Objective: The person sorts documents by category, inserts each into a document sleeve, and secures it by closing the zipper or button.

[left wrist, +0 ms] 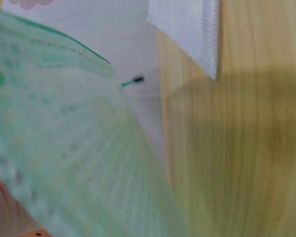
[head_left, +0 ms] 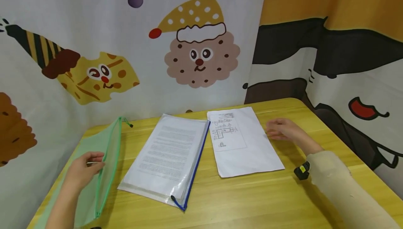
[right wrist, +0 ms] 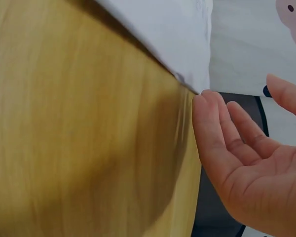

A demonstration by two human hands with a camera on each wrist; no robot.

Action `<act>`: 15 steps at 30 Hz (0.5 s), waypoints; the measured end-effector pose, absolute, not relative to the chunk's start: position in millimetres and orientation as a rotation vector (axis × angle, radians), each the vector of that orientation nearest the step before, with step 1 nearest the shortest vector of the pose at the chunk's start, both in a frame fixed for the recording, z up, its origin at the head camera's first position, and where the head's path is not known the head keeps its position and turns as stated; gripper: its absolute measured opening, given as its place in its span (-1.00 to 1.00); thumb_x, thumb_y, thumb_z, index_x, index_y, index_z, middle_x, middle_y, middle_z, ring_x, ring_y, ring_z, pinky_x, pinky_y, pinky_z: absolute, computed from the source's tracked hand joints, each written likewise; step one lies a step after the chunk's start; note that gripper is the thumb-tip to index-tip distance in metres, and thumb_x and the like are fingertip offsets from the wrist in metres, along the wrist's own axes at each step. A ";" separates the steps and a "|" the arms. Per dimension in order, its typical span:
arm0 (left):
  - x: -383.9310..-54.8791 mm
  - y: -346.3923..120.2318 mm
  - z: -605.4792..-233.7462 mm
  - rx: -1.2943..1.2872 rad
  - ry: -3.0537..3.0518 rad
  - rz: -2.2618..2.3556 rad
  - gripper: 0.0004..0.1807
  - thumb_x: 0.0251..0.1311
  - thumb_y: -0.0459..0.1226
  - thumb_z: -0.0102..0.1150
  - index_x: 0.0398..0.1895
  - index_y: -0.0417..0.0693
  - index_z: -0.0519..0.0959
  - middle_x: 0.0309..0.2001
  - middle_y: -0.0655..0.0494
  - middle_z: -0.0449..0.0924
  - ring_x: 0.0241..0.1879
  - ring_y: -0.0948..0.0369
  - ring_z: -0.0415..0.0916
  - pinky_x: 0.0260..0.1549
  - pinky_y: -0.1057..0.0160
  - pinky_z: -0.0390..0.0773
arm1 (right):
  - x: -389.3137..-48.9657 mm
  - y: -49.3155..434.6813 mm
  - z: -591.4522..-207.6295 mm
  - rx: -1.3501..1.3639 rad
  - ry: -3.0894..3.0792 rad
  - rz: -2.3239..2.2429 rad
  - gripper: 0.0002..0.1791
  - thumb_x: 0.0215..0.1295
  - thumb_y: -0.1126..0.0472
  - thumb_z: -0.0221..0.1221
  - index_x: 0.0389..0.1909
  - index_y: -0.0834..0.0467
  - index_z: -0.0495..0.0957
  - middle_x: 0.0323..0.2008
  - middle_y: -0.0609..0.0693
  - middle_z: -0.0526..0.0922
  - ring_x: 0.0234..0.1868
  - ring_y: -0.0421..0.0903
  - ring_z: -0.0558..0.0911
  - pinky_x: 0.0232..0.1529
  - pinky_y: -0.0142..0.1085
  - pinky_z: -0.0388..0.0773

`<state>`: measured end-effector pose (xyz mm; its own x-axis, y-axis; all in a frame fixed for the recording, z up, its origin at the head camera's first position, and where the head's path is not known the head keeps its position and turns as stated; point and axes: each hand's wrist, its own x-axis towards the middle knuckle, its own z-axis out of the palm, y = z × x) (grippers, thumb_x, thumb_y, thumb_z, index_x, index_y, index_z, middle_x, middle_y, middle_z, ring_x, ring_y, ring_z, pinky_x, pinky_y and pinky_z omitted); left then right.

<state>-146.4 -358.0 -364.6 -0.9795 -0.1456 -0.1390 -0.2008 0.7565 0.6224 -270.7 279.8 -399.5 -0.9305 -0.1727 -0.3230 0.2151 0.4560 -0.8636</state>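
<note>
My left hand pinches one edge of a green translucent zip pouch, which is raised and parted along its zipper. In the left wrist view the pouch's meshed side fills much of the picture and covers most of the hand. At the far right of the table, my right hand is held beside a stack of white paper with a line drawing on its top sheet. The right wrist view shows these fingers loosely extended, fingertips right at the paper's edge, with nothing in the palm.
Between the hands lies a clear zip pouch with a blue zipper and printed pages inside. The yellow wood-grain table meets a cartoon-printed curtain at its back. A black device is worn on the right wrist.
</note>
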 end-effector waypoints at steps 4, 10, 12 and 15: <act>-142.5 -351.4 -361.8 -0.243 2.901 1.008 -0.49 0.41 -0.21 0.10 0.26 -0.42 0.39 0.08 -0.36 0.55 -0.38 0.74 0.35 -0.36 0.44 0.61 | -273.8 284.1 -401.8 0.147 2.317 -1.383 -0.21 0.50 -0.07 0.03 0.42 0.47 0.11 0.07 0.24 0.58 -0.14 -0.21 0.69 0.03 -0.23 0.69; -140.1 -341.9 -364.0 -0.197 2.902 1.012 -0.51 0.39 -0.23 0.12 0.24 -0.39 0.42 0.05 -0.31 0.58 -0.38 0.72 0.39 -0.36 0.45 0.59 | -277.3 280.2 -405.1 0.145 2.377 -1.122 -0.20 0.35 -0.19 0.19 0.22 0.45 0.31 -0.19 0.08 0.51 -0.23 -0.16 0.56 -0.16 -0.36 0.66; -140.2 -338.1 -365.7 -0.174 2.886 1.031 -0.53 0.38 -0.26 0.13 0.23 -0.40 0.42 0.04 -0.30 0.58 -0.36 0.68 0.41 -0.34 0.44 0.62 | -279.4 275.3 -405.4 0.114 2.431 -1.029 -0.32 0.26 -0.22 0.27 -0.06 0.37 0.44 -0.37 0.02 0.45 -0.36 -0.16 0.48 -0.30 -0.39 0.57; -140.9 -332.5 -369.4 -0.143 2.866 1.056 -0.55 0.36 -0.31 0.13 0.21 -0.43 0.43 0.02 -0.29 0.59 -0.31 0.60 0.46 -0.32 0.42 0.65 | -282.5 266.5 -404.9 0.065 2.517 -0.884 -0.45 0.15 -0.21 0.36 -0.55 0.15 0.36 -0.64 -0.10 0.28 -0.58 -0.20 0.32 -0.49 -0.41 0.38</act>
<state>-140.9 -332.5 -369.4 -0.9921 -0.0589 -0.1104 -0.1165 0.7574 0.6424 -282.5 266.5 -404.9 -0.8891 -0.1077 -0.4449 0.1940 0.7917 -0.5793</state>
